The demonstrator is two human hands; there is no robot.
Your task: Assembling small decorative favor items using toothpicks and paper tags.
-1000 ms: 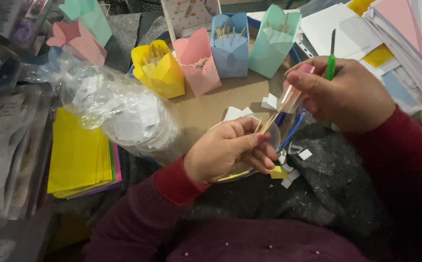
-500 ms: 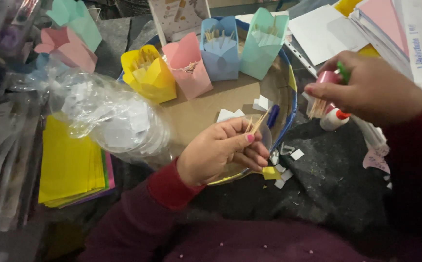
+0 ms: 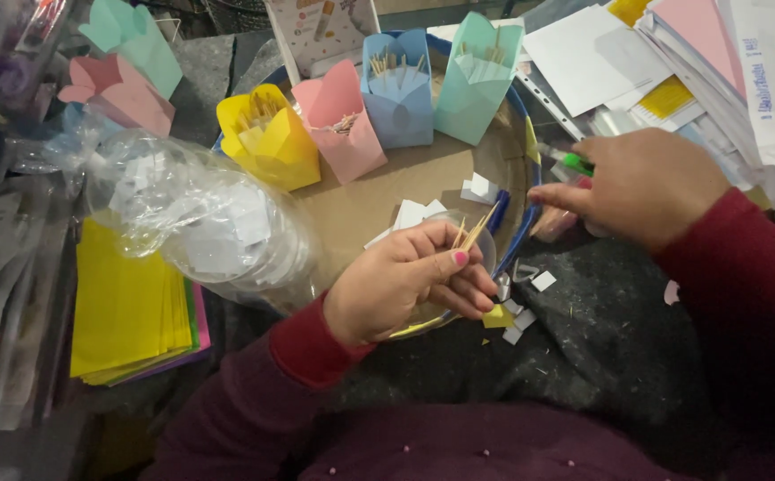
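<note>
Hands over a cluttered craft table with a round cardboard tray.

The left hand (image 3: 405, 281) pinches thin wooden sticks (image 3: 472, 233) at the tray's (image 3: 379, 200) near edge; the right hand (image 3: 641, 187), fingers curled, holds a green-capped marker (image 3: 570, 162) at its right edge. Paper boxes (image 3: 396, 89) line the tray's far edge; a plastic bag (image 3: 200, 218) and yellow paper stack (image 3: 129, 307) lie left on dark felt (image 3: 601, 338).

our right hand (image 3: 646, 187) gone from beside the left hand (image 3: 405, 285) to the tray's right rim, its green marker (image 3: 570, 162) now lying flat, not upright
</note>
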